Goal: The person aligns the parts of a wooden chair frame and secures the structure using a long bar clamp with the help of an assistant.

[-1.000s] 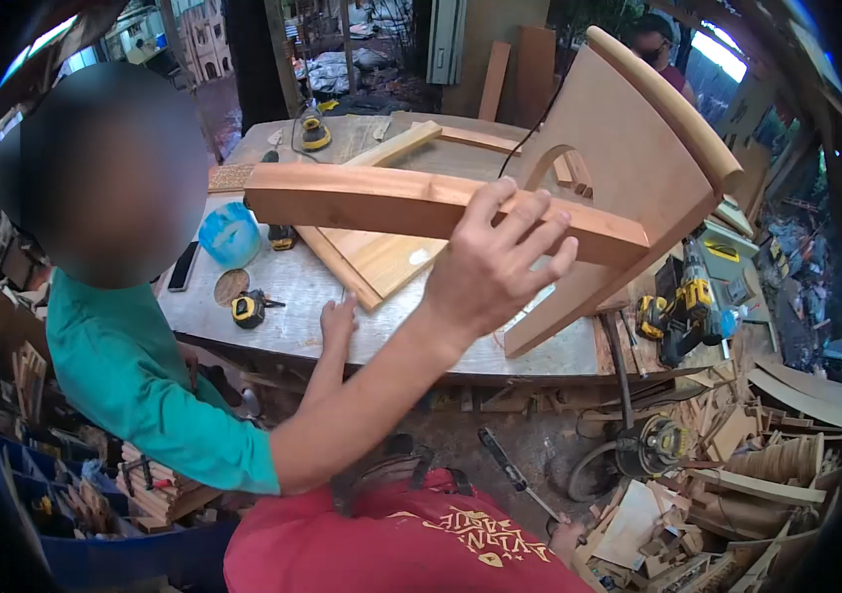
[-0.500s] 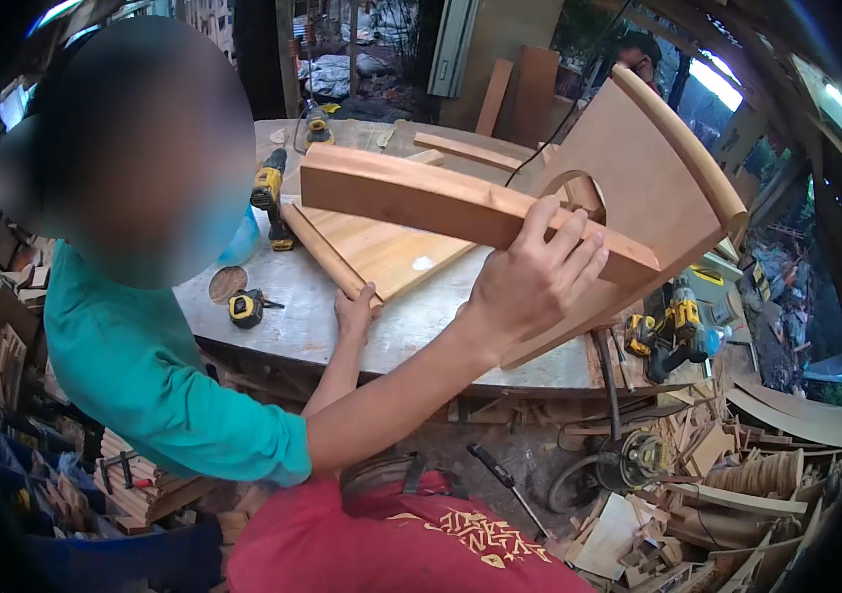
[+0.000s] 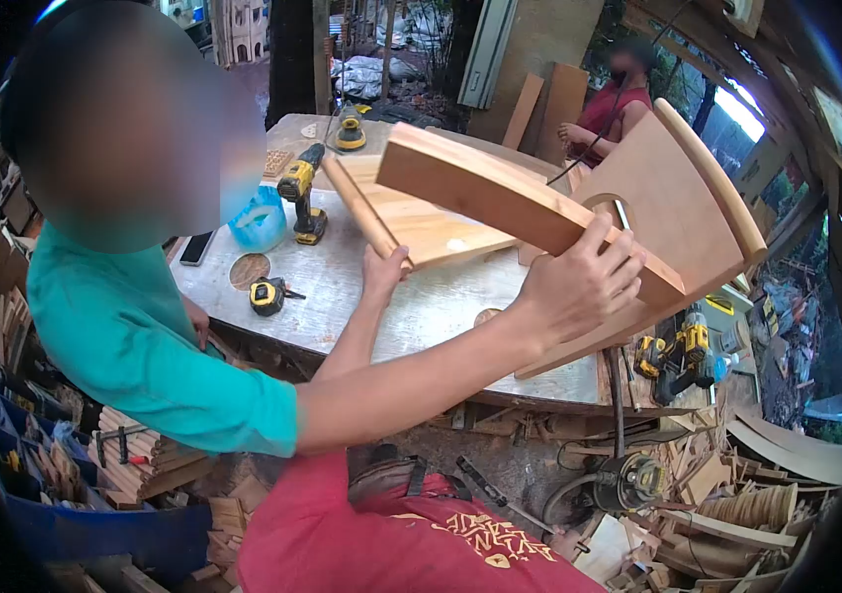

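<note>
The near corner of a pale wooden panel is gripped by the left hand, with the fingers closed around the edge. From those fingers the panel spreads to the far side and to the right, over the metal-topped workbench. Its raised edge strip is angled from the gripped corner toward the far left; the panel's full long axis cannot be told, since its right part is covered by a curved wooden beam. That beam is held by a co-worker's hand near its right end, and is slanted from far left to near right. The left hand is nearer the panel than the right hand, which is only partly seen low beside the red shirt; its finger state cannot be told.

Gold lettering is printed on the shirt, but no word can be read with certainty. No brand can be made out on the yellow-and-black drill or the tape measure.
</note>
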Tool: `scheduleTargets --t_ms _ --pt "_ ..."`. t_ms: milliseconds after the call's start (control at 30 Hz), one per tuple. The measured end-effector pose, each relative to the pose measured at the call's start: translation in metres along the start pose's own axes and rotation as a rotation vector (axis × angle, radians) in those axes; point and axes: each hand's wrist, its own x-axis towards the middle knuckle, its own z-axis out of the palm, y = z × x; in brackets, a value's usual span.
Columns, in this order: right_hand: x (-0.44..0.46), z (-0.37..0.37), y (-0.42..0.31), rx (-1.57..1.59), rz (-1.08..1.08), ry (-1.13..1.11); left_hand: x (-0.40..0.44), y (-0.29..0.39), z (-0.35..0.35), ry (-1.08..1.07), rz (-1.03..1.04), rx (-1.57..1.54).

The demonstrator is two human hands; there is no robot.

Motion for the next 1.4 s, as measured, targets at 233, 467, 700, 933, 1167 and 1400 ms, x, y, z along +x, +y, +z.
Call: scheduleTargets --t_ms 233,467,700,933,1167,1400 --pt "-0.005 0.025 0.002 0.019 -0.036 -0.021 0.001 -0.028 -0.038 -0.22 0.169 -0.094" --pt "-0.023 0.048 0.015 0.082 -0.061 0.009 -0.002 -0.047 -0.037 -0.31 0.229 -0.261" --pt "-0.028 0.073 0.012 0.096 -0.072 0.01 -0.006 -0.03 -0.04 -0.387 0.07 -0.228" --pt "-0.03 0.091 0.004 0.118 -0.098 -0.028 0.012 -0.024 -0.033 -0.373 0.083 -0.224" --pt "-0.044 0.113 -0.029 0.34 -0.204 -0.172 0.006 -0.021 -0.009 -0.289 -0.044 -0.408" --pt "-0.172 0.192 -0.09 0.579 -0.245 -0.348 0.025 -0.026 -0.027 -0.419 0.134 -0.288"
